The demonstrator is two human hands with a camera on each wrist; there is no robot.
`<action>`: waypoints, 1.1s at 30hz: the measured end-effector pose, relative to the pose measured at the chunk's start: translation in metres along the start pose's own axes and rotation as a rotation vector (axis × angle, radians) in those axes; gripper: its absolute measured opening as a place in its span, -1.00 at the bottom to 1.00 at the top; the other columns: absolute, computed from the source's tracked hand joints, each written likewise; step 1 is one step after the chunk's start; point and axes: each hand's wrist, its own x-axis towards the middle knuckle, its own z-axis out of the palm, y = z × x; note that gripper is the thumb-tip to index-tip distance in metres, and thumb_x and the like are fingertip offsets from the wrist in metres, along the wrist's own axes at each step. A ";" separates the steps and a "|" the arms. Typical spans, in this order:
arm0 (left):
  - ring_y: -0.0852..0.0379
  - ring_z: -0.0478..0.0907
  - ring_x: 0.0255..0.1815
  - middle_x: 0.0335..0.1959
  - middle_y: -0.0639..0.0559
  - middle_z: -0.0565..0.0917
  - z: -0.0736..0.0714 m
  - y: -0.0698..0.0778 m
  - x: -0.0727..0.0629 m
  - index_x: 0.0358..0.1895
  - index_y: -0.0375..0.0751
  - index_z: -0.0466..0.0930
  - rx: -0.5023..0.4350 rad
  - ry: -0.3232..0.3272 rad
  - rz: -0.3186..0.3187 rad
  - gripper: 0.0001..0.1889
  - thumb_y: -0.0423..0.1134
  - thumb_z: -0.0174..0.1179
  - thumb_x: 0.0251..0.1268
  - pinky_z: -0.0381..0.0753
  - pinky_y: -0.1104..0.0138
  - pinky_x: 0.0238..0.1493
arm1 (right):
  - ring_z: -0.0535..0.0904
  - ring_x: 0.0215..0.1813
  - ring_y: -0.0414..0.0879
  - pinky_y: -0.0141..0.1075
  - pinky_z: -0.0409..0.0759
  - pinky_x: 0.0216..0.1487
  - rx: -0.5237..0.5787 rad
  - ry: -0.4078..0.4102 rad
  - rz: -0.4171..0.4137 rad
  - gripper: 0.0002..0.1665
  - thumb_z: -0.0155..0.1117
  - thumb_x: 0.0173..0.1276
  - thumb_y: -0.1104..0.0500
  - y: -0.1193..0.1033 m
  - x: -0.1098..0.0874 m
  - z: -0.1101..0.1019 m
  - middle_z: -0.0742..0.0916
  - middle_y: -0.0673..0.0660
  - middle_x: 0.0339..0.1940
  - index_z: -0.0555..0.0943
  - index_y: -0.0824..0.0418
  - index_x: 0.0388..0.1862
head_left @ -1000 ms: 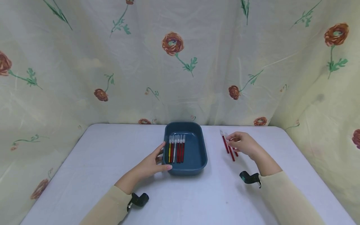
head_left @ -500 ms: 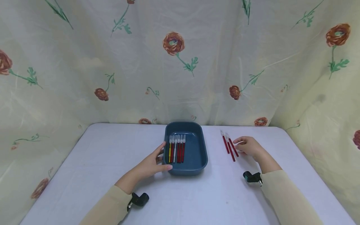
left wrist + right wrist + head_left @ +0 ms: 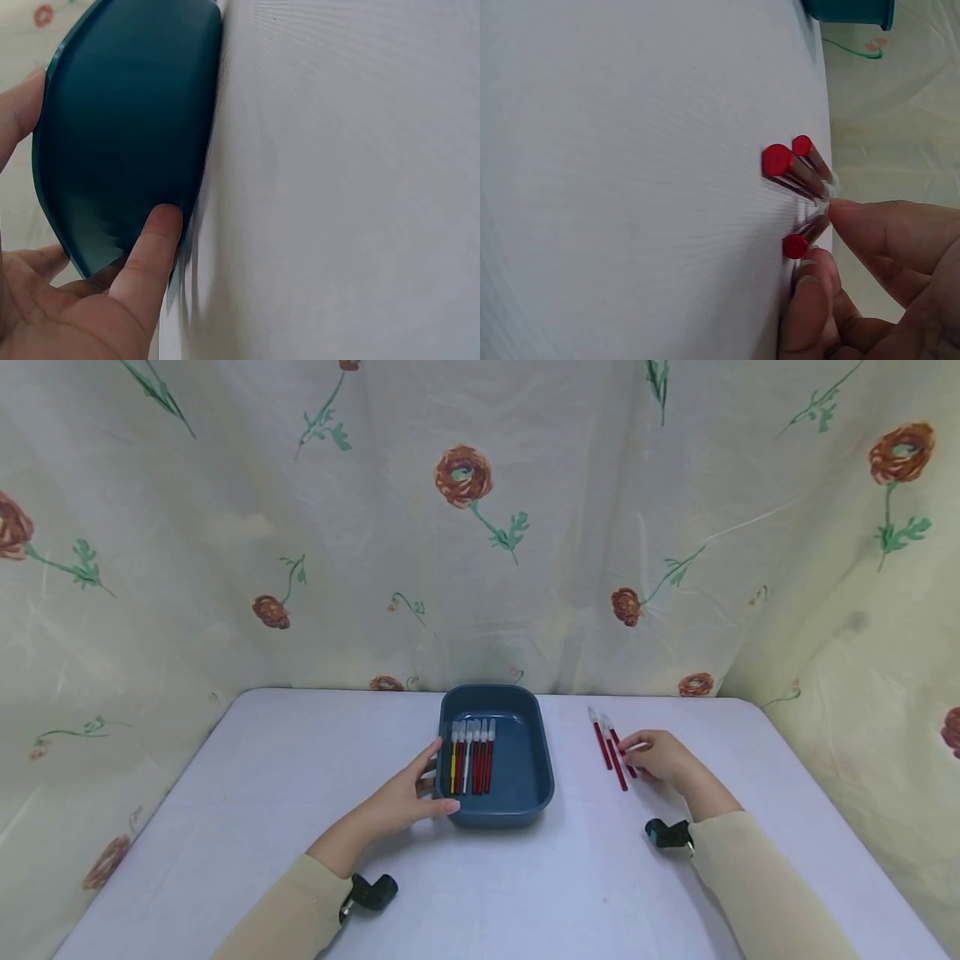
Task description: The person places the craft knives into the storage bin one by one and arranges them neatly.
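My left hand [image 3: 401, 793] holds the near left corner of a dark blue tray [image 3: 532, 806], its thumb at the front rim and its fingers along the left side. The left wrist view shows fingertips against the tray's wall [image 3: 127, 112]. Inside the tray lies a side-by-side row of capped pen-like sticks [image 3: 477, 768], mostly red, with a yellow and a white one. On the right, my right hand [image 3: 660, 756] pinches the rightmost of three loose red pen-like sticks [image 3: 796, 246] between thumb and fingers. Two other red sticks [image 3: 602, 747] lie just left of it, clear caps pointing away.
A white cloth-covered table [image 3: 525, 893] bears everything. Behind it and at the sides hangs a flower-printed curtain [image 3: 360, 527]. Each wrist carries a black camera mount [image 3: 372, 893].
My right hand has drawn back from over the loose sticks to the right, then closed in on the rightmost one, which now stands apart less covered. The left hand and tray stay put.
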 end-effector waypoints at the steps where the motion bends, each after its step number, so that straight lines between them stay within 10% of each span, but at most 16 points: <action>1: -0.27 0.23 0.50 0.58 -0.18 0.14 0.000 0.000 0.000 0.63 0.30 -0.12 -0.001 0.000 0.001 0.14 0.04 0.52 0.08 0.33 -0.19 0.35 | 0.49 -0.32 -0.11 -0.31 0.54 -0.35 -0.005 -0.001 -0.004 -0.69 0.27 0.37 0.33 0.001 0.000 0.000 0.65 0.20 -0.20 0.59 0.42 0.07; 33: -0.30 0.26 0.48 0.55 -0.28 0.17 -0.001 0.002 -0.001 0.64 0.21 -0.12 0.013 -0.002 0.005 0.12 0.04 0.50 0.11 0.37 -0.18 0.32 | 0.54 -0.35 -0.11 -0.30 0.54 -0.30 -0.063 -0.028 -0.008 -0.57 0.34 0.33 0.31 -0.002 -0.008 -0.007 0.65 0.14 -0.31 0.57 0.41 0.16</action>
